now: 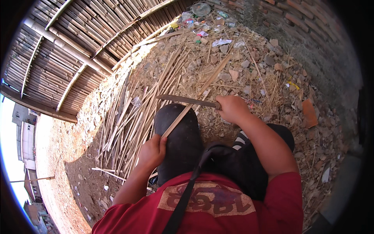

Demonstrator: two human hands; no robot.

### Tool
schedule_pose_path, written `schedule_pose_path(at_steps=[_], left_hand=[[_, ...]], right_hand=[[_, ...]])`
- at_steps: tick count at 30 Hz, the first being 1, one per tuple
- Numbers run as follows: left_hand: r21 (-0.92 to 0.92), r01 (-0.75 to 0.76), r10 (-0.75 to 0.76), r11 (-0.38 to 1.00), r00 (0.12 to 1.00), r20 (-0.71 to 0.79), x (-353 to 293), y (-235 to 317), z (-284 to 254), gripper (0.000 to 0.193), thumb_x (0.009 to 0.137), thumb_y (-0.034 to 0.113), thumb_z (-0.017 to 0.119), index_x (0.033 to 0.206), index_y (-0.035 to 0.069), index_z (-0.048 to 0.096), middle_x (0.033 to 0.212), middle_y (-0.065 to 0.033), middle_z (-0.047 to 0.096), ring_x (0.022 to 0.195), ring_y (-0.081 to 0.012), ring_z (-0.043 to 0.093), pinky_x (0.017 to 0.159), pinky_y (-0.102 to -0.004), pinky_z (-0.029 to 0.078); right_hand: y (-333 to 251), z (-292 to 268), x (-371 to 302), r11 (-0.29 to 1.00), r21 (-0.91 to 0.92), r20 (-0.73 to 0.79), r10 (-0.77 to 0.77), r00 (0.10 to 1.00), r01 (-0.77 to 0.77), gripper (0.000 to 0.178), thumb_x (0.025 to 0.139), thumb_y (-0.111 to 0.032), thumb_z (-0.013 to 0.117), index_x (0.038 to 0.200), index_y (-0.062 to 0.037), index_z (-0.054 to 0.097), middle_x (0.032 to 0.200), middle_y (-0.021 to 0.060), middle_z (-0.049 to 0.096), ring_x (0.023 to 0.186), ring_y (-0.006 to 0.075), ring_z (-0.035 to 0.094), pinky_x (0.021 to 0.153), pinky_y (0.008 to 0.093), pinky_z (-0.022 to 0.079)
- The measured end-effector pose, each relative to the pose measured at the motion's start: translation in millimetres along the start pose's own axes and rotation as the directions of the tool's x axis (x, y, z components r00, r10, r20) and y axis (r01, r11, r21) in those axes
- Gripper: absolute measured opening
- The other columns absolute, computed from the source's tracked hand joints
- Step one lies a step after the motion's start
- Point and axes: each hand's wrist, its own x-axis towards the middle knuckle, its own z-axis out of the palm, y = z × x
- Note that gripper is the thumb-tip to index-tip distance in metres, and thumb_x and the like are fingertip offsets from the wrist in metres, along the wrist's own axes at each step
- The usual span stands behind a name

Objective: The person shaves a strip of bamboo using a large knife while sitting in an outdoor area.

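My left hand is closed around the near end of a long, flat bamboo strip, beside my bent left knee. The strip runs over the knee and slants away to the far right, toward the rubble. In my right hand is the handle of a machete. Its long brown blade points left and lies across the strip, just beyond the knee. Whether the edge bites into the strip, I cannot tell.
Left of my knee lies a loose pile of split bamboo strips. A bamboo slat wall rises at the far left, a brick wall at the far right. Stones, litter and a flat orange brick piece cover the ground.
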Motion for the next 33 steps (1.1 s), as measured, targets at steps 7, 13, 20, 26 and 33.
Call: schedule_pose_path(at_steps=[7,13,20,26,33], left_hand=[[-0.050,-0.059,0.058,0.997,0.998,-0.006,5.1,-10.9,1.9,0.034,0.105,0.033,0.051,0.090,0.002,0.055,0.076,-0.0289,0.065,0.075,-0.0527,0.063,0.067,-0.0631,0.045],[-0.104,-0.053,0.055,0.993,0.998,0.012,6.2,-14.6,-0.1,0.036,0.106,0.033,0.049,0.092,0.001,0.056,0.078,-0.0290,0.065,0.077,-0.0514,0.063,0.069,-0.0605,0.046],[-0.320,0.027,0.053,0.947,0.970,0.238,16.0,-22.0,-22.3,0.044,0.107,0.040,0.048,0.095,-0.001,0.059,0.080,-0.0266,0.063,0.082,-0.0473,0.063,0.072,-0.0501,0.047],[-0.127,-0.007,0.027,0.992,0.987,0.157,12.5,-14.1,-13.4,0.042,0.107,0.037,0.047,0.093,-0.001,0.057,0.081,-0.0300,0.064,0.084,-0.0523,0.062,0.073,-0.0574,0.046],[-0.094,-0.058,0.072,0.994,0.985,0.156,15.1,-12.3,-13.8,0.039,0.108,0.036,0.045,0.094,0.000,0.055,0.079,-0.0302,0.064,0.081,-0.0535,0.061,0.072,-0.0609,0.044]], right_hand=[[36.5,17.7,16.4,0.987,-0.036,-0.064,0.152,0.986,-0.155,0.022,0.083,-0.018,0.070,0.101,-0.0100,0.062,0.090,0.0141,0.071,0.087,0.0403,0.070,0.078,0.0532,0.055],[8.9,-4.1,9.4,0.996,0.012,-0.132,0.093,0.987,-0.092,0.020,0.083,-0.019,0.071,0.099,-0.0110,0.062,0.086,0.0135,0.070,0.087,0.0376,0.070,0.075,0.0523,0.054],[1.5,7.2,5.3,0.999,0.027,-0.063,-0.029,0.998,0.031,0.020,0.079,-0.019,0.072,0.093,-0.0114,0.059,0.081,0.0129,0.068,0.082,0.0389,0.069,0.070,0.0527,0.053],[-8.6,12.7,5.2,0.993,-0.016,-0.019,-0.120,0.993,0.120,0.020,0.080,-0.019,0.071,0.096,-0.0124,0.061,0.085,0.0115,0.069,0.088,0.0363,0.069,0.074,0.0505,0.054],[9.7,14.1,11.3,0.993,0.113,-0.013,0.024,1.000,-0.023,0.022,0.079,-0.018,0.073,0.095,-0.0084,0.062,0.085,0.0163,0.069,0.084,0.0416,0.068,0.073,0.0526,0.054]])
